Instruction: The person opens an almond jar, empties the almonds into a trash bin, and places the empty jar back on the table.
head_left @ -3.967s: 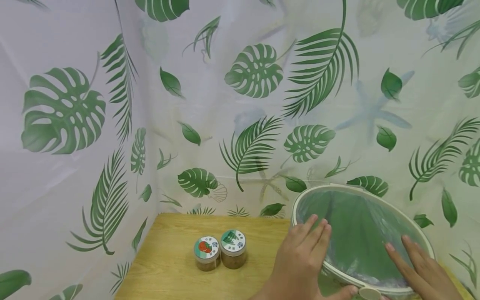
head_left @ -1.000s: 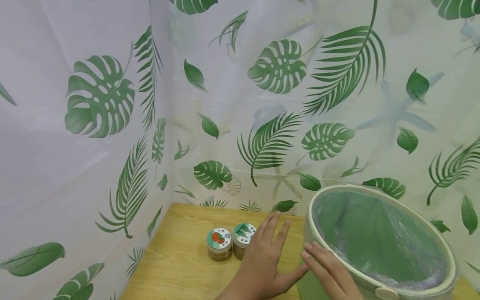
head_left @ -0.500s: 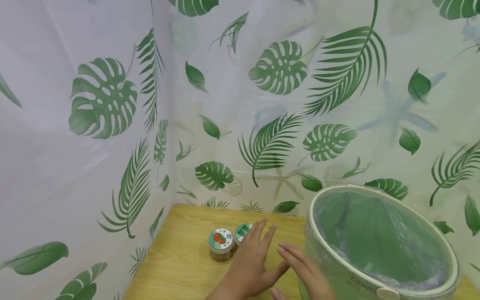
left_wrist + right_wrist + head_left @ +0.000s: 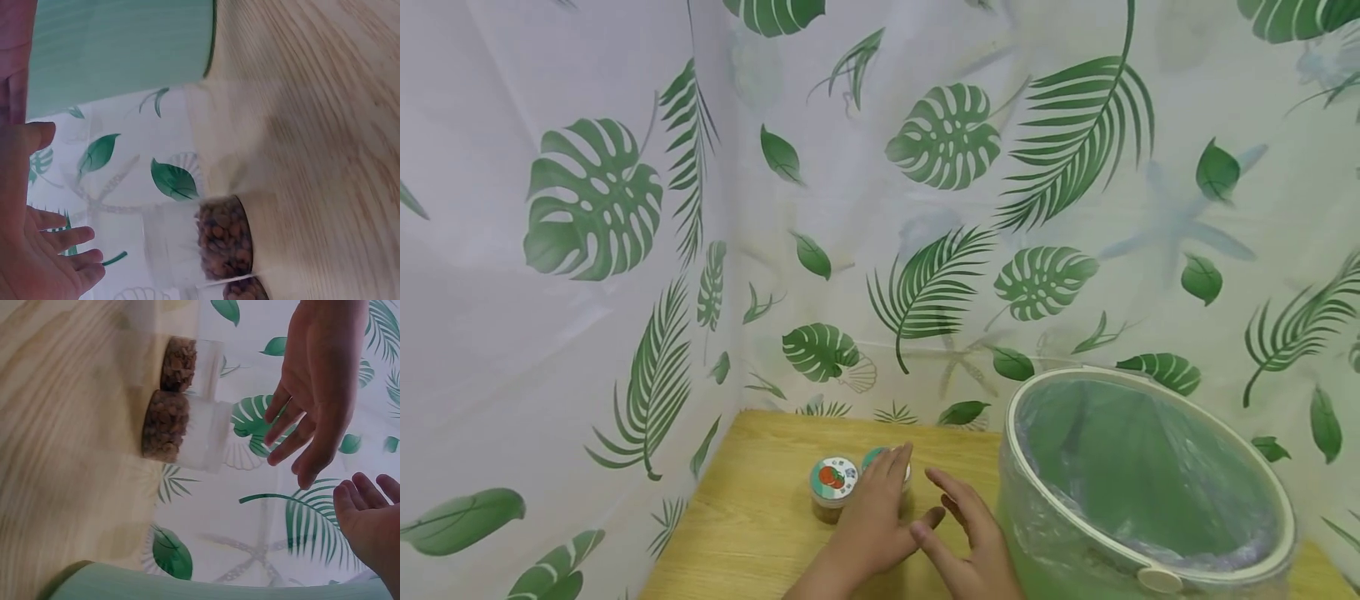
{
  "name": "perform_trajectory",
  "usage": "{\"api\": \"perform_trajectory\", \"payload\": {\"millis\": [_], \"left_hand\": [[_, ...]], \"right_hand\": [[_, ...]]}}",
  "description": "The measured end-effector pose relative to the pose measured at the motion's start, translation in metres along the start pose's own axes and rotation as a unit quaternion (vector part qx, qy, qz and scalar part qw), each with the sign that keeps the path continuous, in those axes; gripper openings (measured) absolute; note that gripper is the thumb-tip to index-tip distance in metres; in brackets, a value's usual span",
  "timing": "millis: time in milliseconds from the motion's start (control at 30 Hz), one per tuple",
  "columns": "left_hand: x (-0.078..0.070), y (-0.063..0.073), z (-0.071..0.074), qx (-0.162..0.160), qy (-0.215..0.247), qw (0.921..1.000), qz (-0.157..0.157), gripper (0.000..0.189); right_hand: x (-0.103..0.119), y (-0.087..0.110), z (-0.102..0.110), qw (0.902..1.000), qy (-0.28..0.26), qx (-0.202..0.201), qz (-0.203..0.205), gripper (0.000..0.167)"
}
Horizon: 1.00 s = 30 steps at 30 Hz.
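A squat clear jar (image 4: pixel 831 495) stood upright on the wooden table (image 4: pixel 737 517), with a second jar (image 4: pixel 164 428) just beside it on the bin's side. The wrist views showed see-through walls and brown pieces (image 4: pixel 224 244) filling only the lower part of the jars, pale space above them.

The left hand (image 4: pixel 874 515) was spread over the second jar, fingers straight and thumb stretched aside, gripping nothing; in the right wrist view it hung apart from both jars. The right hand (image 4: pixel 973 542) was held to its right, fingers bent loosely, thumb well away from them, nothing between. The two thumbs came near each other; whether they touched was hard to tell.

The table's far edge ran behind the jars along a leaf-printed sheet (image 4: pixel 940 308), and its left edge met a side sheet (image 4: pixel 460 367). Wood showed left of the jars and between them and the green bin (image 4: pixel 1056 542), whose cream rim (image 4: pixel 1289 525) carried a plastic liner (image 4: pixel 1150 475).

The first jar's round label (image 4: pixel 847 468) bore red tomatoes on white and teal, with dark characters too small to read. The second jar's teal label (image 4: pixel 871 457) was mostly hidden by the fingers.
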State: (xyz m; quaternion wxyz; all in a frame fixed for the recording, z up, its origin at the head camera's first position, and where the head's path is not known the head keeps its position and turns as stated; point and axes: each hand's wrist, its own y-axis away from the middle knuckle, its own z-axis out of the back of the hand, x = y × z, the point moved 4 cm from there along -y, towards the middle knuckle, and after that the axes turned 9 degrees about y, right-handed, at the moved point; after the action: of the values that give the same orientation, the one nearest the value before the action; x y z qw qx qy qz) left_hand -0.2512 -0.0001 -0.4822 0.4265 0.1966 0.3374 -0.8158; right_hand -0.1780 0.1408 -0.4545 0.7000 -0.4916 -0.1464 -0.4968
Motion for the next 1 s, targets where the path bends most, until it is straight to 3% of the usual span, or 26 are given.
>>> {"api": "perform_trajectory", "payload": {"millis": [167,367,733,1000], "left_hand": [[0.01,0.0,0.0,-0.006,0.001,1.0,-0.004,0.088],[0.021,-0.002,0.002,0.002,0.026,0.9996,0.013,0.085],[0.037,-0.011,0.003,0.005,0.048,0.9981,0.038,0.077],[0.047,-0.014,0.006,0.002,0.043,0.9984,0.038,0.076]], "right_hand": [[-0.011,-0.003,-0.009,0.9962,-0.052,0.028,-0.065,0.05],[-0.029,-0.006,-0.021,0.978,-0.104,0.099,-0.151,0.051],[-0.048,-0.011,-0.042,0.9621,-0.058,0.193,-0.184,0.067],[-0.062,-0.014,-0.053,0.9606,-0.001,0.214,-0.178,0.081]]}}
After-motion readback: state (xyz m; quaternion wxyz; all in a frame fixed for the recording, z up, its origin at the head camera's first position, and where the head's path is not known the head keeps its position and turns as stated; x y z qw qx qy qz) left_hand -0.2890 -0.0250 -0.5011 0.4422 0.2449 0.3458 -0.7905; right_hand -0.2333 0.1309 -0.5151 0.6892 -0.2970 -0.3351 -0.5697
